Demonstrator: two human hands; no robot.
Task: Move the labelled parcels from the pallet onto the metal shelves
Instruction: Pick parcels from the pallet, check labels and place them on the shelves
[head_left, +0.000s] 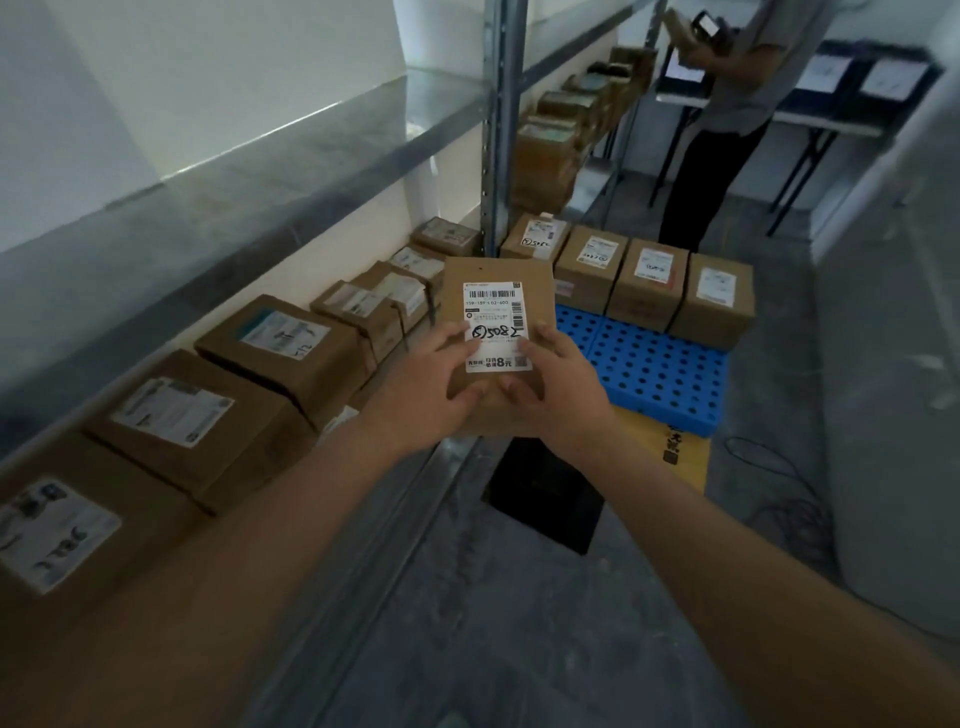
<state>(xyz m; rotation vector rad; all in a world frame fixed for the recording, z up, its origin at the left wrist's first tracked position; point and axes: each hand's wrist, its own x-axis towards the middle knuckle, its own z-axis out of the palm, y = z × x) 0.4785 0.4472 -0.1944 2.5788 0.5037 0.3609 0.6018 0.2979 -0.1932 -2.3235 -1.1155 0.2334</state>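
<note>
I hold a small brown cardboard parcel (496, 291) in front of me with both hands, its white label with a barcode and handwritten digits facing up. My left hand (426, 379) grips its lower left side and my right hand (553, 384) its lower right side. The parcel hovers beside the front edge of the low metal shelf (415, 483). Beyond it lies the blue perforated pallet (654, 369), with a row of several labelled parcels (644, 283) along its far edge.
Several labelled cartons (280, 343) line the low shelf at my left. An upper shelf (249, 171) overhangs them and a steel upright (496, 130) stands ahead. A person (727, 104) stands at the far right by a table. A black box (545, 493) and a yellow carton (670, 447) lie on the floor.
</note>
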